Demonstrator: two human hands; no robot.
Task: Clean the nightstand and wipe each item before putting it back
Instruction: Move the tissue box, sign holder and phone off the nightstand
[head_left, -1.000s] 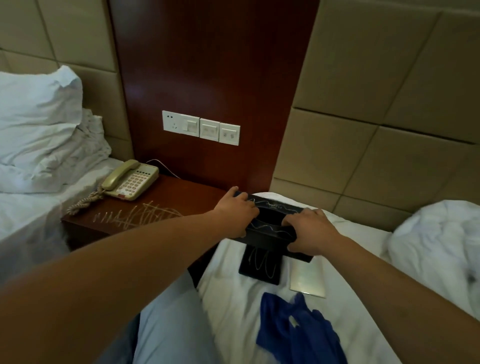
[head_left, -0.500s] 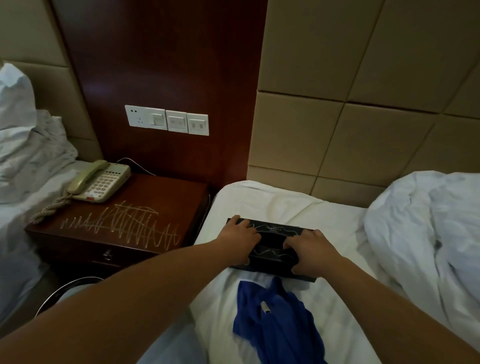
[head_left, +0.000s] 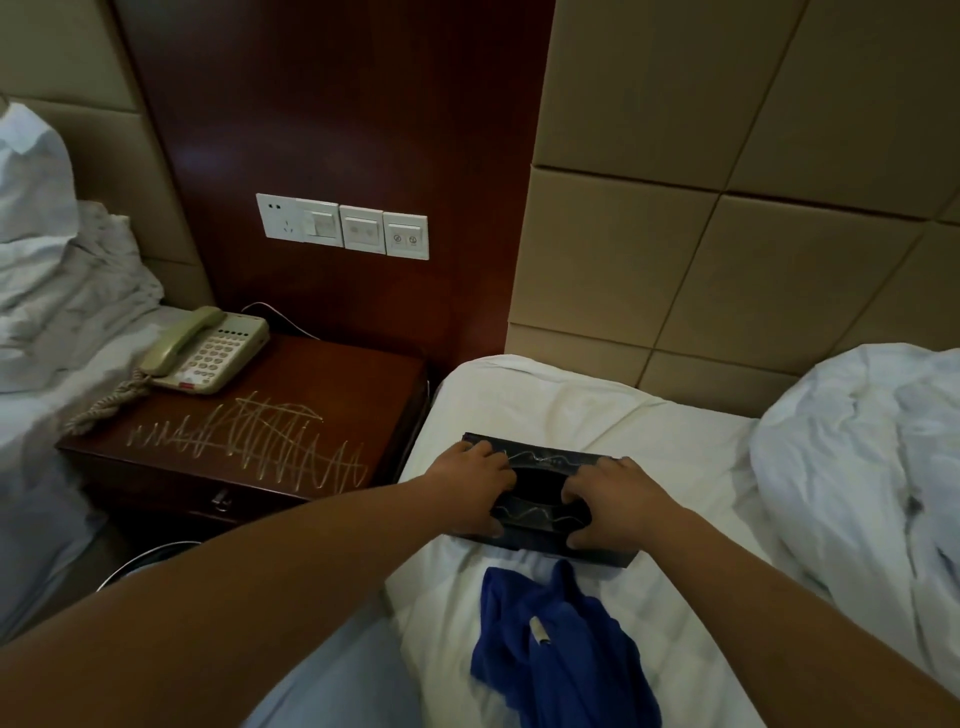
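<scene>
Head view. Both hands grip a flat black rectangular tissue box with pale scribbled lines and an oval top opening (head_left: 545, 496), which lies on the white-sheeted bed (head_left: 597, 415), well apart from the dark red-brown wooden nightstand (head_left: 322, 384). The left hand (head_left: 475, 480) curls its fingers over the box's left end, thumb at the near edge; the right hand (head_left: 610, 501) does likewise at the right end. Just nearer the viewer lies a crumpled blue cleaning cloth (head_left: 561, 639), touching or almost touching the box. On the nightstand rest a beige corded desk telephone (head_left: 208, 356) and a patch of pale zigzag scribble marks (head_left: 260, 441)

Probable hazards: the soft mattress gives little support, so a box pressed or wiped here may tip or slide; marks may transfer to the sheet; the phone's coiled cord hangs over the nightstand's left edge and could snag during wiping there

Not resolvable: whether tissues remain inside the dark opening; the box's underside and anything beneath it; the small pale object on the cloth; a round dark rim below the nightstand, partly hidden by the left arm
</scene>
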